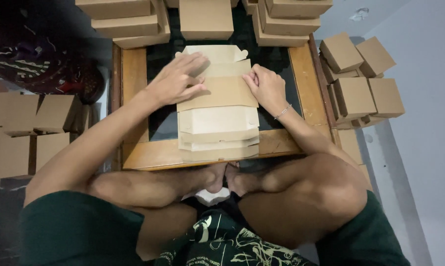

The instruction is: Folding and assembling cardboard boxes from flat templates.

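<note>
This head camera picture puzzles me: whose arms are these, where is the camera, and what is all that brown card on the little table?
There is no machine here. The camera sits on a person's head and looks down, so you see their own arms and crossed legs as they sit on the floor at a low wooden table. The left hand lies flat on a brown flat cardboard box blank, and the right hand presses its right edge. Neither hand closes around anything; both press with open fingers. That sheet tops a small stack of similar blanks. Finished folded boxes are piled at the right, and more along the table's far edge.
</note>
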